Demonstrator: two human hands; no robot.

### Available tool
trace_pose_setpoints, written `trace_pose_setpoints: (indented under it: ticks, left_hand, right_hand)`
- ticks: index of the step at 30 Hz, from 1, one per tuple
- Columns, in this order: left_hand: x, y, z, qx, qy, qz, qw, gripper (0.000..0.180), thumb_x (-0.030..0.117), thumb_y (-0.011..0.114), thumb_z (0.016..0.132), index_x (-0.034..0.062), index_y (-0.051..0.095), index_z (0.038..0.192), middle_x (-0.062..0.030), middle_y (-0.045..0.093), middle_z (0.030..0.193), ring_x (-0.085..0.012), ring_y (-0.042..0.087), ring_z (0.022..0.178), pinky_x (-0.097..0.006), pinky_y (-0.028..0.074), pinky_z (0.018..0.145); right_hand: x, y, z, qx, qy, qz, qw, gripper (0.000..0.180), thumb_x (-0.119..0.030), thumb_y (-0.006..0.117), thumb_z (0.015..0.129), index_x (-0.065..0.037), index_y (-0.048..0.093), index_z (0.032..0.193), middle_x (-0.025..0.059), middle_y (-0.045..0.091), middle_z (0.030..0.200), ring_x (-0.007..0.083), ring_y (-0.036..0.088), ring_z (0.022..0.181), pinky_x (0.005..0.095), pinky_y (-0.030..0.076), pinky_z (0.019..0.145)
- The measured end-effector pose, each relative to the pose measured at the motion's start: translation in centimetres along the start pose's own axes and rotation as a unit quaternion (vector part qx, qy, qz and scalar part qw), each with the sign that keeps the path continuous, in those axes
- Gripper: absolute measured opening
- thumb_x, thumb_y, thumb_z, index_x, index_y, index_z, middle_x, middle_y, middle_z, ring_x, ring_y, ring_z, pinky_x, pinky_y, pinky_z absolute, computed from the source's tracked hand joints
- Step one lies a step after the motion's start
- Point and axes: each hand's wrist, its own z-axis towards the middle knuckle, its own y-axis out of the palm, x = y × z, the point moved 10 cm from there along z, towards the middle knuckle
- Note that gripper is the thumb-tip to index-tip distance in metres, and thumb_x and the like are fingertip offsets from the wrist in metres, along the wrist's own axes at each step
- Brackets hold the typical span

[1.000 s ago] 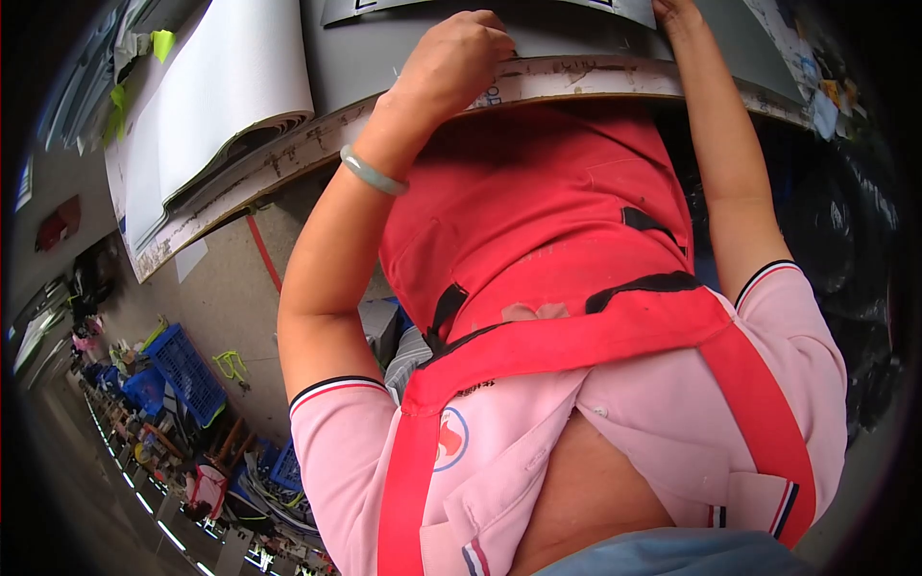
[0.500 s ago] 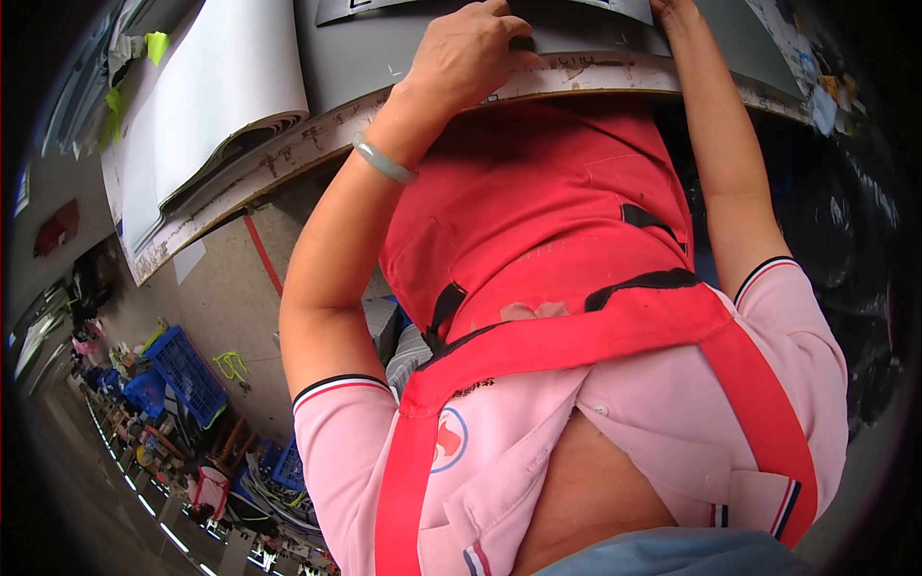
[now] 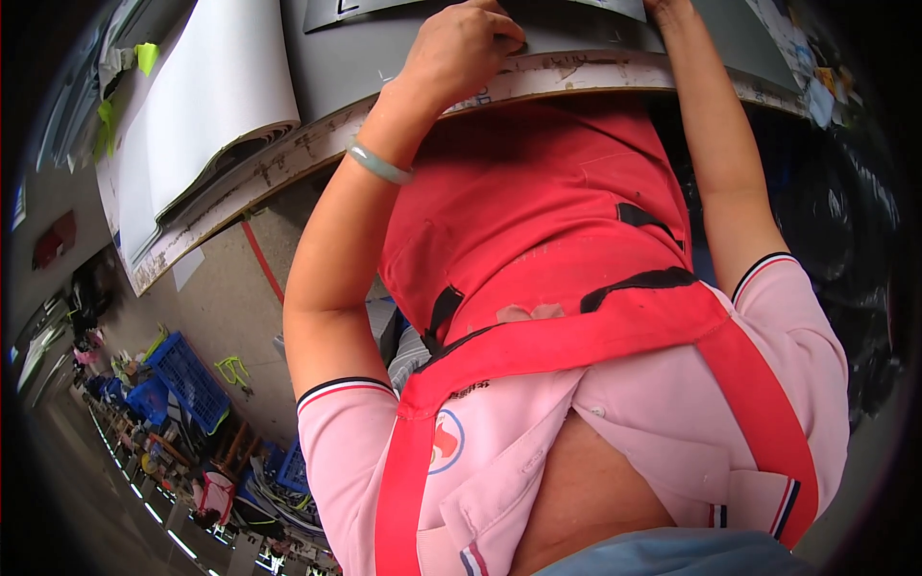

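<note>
My left hand point(image 3: 464, 50), with a pale green bangle point(image 3: 378, 161) on its wrist, rests at the near edge of a table point(image 3: 336, 130). Its fingers are curled in; whatever they pinch is hidden. Under it lies a smooth dark grey sheet point(image 3: 336, 69). On that sheet is a second grey piece point(image 3: 389, 10) with a curved edge and white-lined slots, cut off by the top of the picture. My right hand point(image 3: 669, 12) is beside the right end of this piece, its fingers out of sight past the upper edge.
A thick white sheet point(image 3: 216, 82), folded over in layers, covers the table's left side and hangs near its edge. Scraps point(image 3: 823, 101) lie at the right. Black plastic bags point(image 3: 816, 221) are below right. Blue crates point(image 3: 189, 379) stand on the floor at left.
My left hand's thumb and fingers have drawn in and curled tighter, shifting slightly left. My right hand stays near the same place. The whole view has shifted a little.
</note>
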Motion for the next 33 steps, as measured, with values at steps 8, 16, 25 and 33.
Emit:
trace_pose_setpoints:
  ticks: [8, 16, 25, 33]
  left_hand:
    - [4.0, 0.7, 1.4, -0.008, -0.003, 0.062, 0.998, 0.025, 0.024, 0.077, 0.085, 0.0033, 0.073, 0.097, -0.0175, 0.065, 0.098, -0.0361, 0.065, 0.095, -0.044, 0.054, 0.085]
    - [3.8, 5.1, 3.7, -0.05, -0.026, 0.032, 0.998, 0.022, 0.02, 0.073, 0.089, 0.0024, 0.073, 0.103, -0.0168, 0.071, 0.106, -0.0328, 0.067, 0.103, -0.042, 0.053, 0.091]
    - [4.7, 2.7, 1.1, 0.09, 0.068, 0.111, 0.987, 0.023, 0.011, 0.069, 0.082, 0.0082, 0.075, 0.104, -0.0103, 0.068, 0.102, -0.0309, 0.065, 0.101, -0.041, 0.054, 0.087]
    - [2.3, -1.2, -2.7, 0.103, 0.041, 0.238, 0.965, 0.034, 0.002, 0.061, 0.081, 0.0105, 0.071, 0.113, -0.0071, 0.065, 0.106, -0.0279, 0.06, 0.101, -0.038, 0.049, 0.091]
  right_hand:
    - [-0.8, 1.6, -0.8, 0.073, -0.092, -0.172, 0.978, 0.016, -0.019, 0.065, 0.103, -0.005, 0.065, 0.112, 0.0052, 0.072, 0.094, 0.0135, 0.07, 0.079, 0.029, 0.06, 0.07]
    - [0.7, 1.2, 0.0, 0.005, -0.027, -0.028, 0.999, 0.015, -0.02, 0.066, 0.102, -0.007, 0.066, 0.109, 0.0041, 0.072, 0.093, 0.0128, 0.069, 0.077, 0.0286, 0.059, 0.069]
    - [0.2, 2.2, 0.0, 0.043, -0.095, -0.147, 0.984, 0.015, -0.021, 0.068, 0.101, -0.007, 0.067, 0.106, 0.0035, 0.072, 0.092, 0.012, 0.069, 0.077, 0.0284, 0.059, 0.069]
    - [-0.3, 0.7, 0.1, 0.046, -0.101, -0.118, 0.987, 0.02, -0.022, 0.07, 0.1, -0.006, 0.068, 0.112, 0.003, 0.072, 0.095, 0.0117, 0.07, 0.08, 0.0282, 0.059, 0.071]
